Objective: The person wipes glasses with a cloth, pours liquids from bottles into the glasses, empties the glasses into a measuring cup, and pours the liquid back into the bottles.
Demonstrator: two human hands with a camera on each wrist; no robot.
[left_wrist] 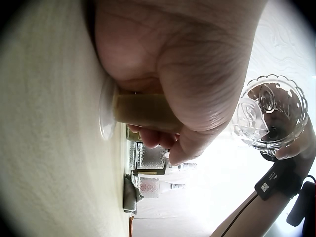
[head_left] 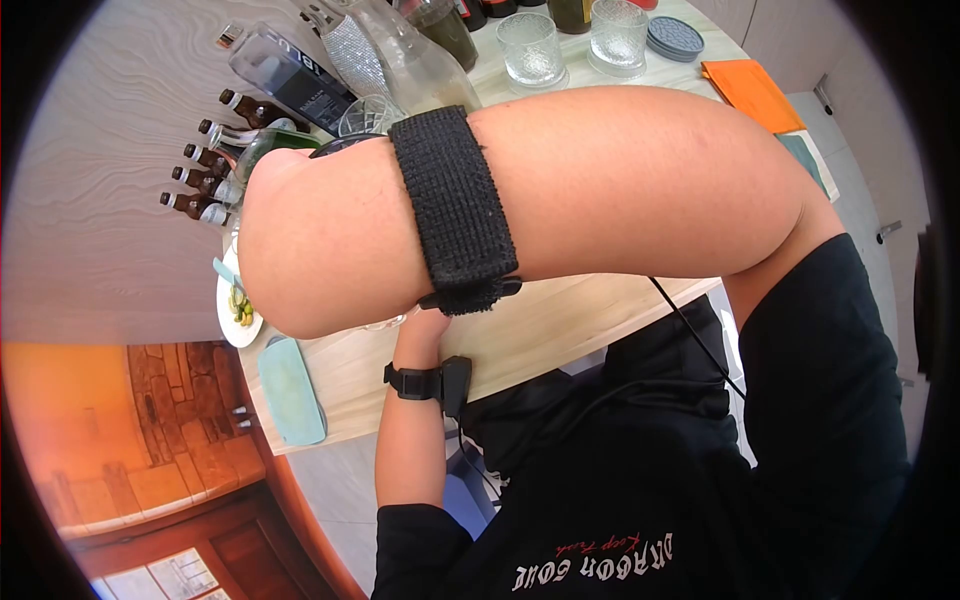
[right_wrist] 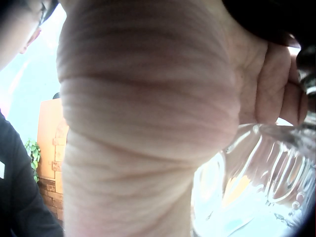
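Observation:
In the head view my right hand (head_left: pixel 290 230) is raised over the table, its forearm hiding much of the tabletop. It grips a clear glass vessel with a scalloped rim (left_wrist: pixel 303 106), tilted above the left hand in the left wrist view; clear pieces show at its mouth. The vessel's ribbed wall (right_wrist: pixel 266 177) appears beside the curled fingers (right_wrist: pixel 269 94) in the right wrist view. Down at the tabletop, my left hand (left_wrist: pixel 173 69) curls round a glass holding tan liquid (left_wrist: pixel 145 109), its clear foot (left_wrist: pixel 106 111) at the wood. The head view mostly hides this glass.
Small brown bottles (head_left: pixel 205 182), a large dark-labelled bottle (head_left: pixel 290 75) and a clear decanter (head_left: pixel 400 60) stand along the far side. Two textured tumblers (head_left: pixel 530 50) are at the back. A garnish plate (head_left: pixel 236 325) and pale green board (head_left: pixel 290 390) lie left; an orange cloth (head_left: pixel 745 95) lies right.

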